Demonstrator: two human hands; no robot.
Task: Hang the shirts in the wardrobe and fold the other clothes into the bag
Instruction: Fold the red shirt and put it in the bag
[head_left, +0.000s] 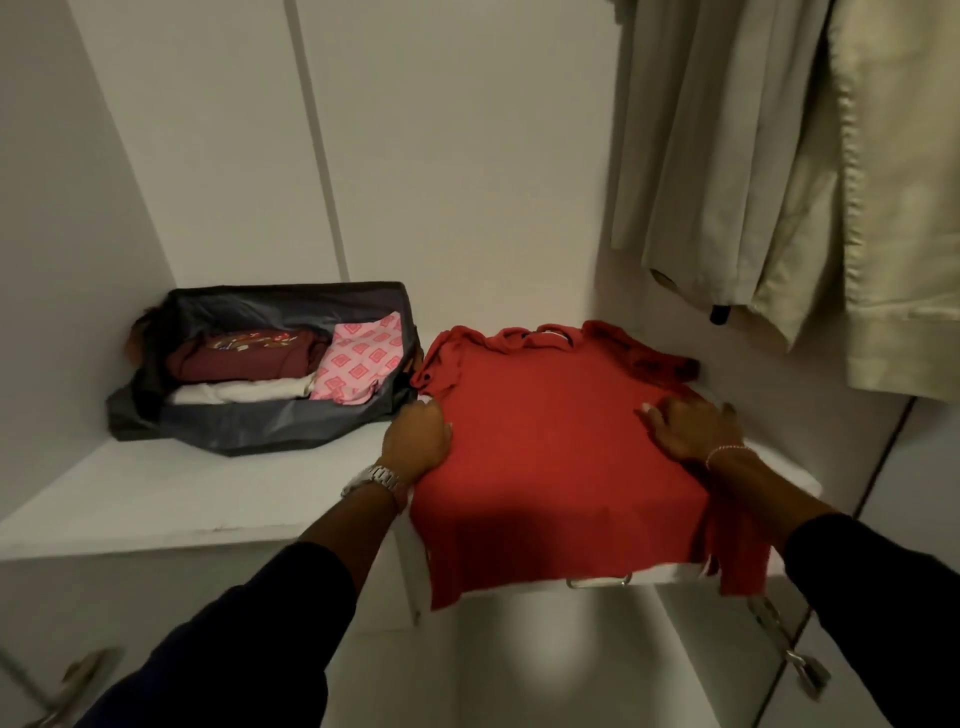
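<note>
So we've got the red top (550, 457) spread flat on the white wardrobe shelf (182, 499), over toward the shelf's right end, with its hem spilling over the front edge and the collar pointing at the back wall. One sleeve is bunched up near the back right corner, and a strip of red fabric dangles off the front edge at the right.

Our left hand (418, 441) sits at the top's left edge with the fingers curled down into the fabric, so it looks like we're gripping that side. There's a silver watch (376, 480) on that wrist. Our right hand (691, 428) lies flat on the right part of the top, fingers straight and spread, just pressing on the cloth. A thin bracelet (727, 452) is on that wrist.

The dark grey bag (260, 421) stands open at the shelf's back left, just beside the red top's left sleeve. Inside it we can see a folded maroon piece (239, 358) at the back, a white folded piece (244, 389) in front of it, and a pink patterned one (358, 358) on the right side.

Beige coats (779, 171) hang in the section on the right, above and behind the shelf's right end.
</note>
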